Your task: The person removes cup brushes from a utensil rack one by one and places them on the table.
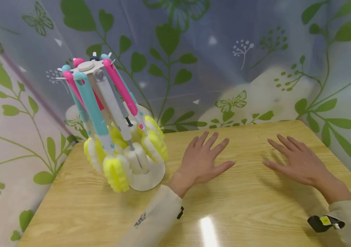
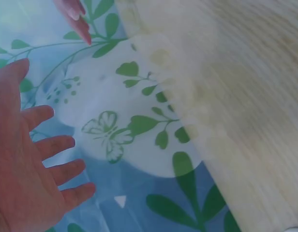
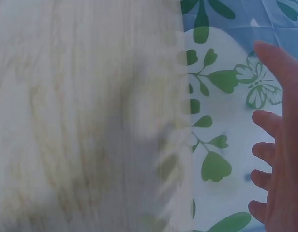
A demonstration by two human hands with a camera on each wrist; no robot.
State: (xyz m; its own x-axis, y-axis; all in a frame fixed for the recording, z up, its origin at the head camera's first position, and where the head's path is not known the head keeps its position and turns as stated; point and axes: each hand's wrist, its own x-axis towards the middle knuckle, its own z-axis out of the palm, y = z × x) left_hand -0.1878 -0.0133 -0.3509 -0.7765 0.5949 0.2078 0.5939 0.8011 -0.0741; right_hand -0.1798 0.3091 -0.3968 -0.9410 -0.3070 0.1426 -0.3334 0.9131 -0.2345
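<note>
My left hand is over the middle of the wooden table, palm down, with its fingers straight and spread. It holds nothing. To its left stands a white rack with a round base and a hooked top. Several long-handled sponge brushes hang from it, among them one with a teal handle, one with a pink handle and one with a grey handle. Their heads, such as this yellow and white sponge, hang near the base. My right hand, also spread and holding nothing, hovers over the table's right side, casting a shadow.
The pale wooden table has its back edge against a curtain printed with green leaves and butterflies. A black and yellow band is at the right sleeve. Light glares off the tabletop near the front.
</note>
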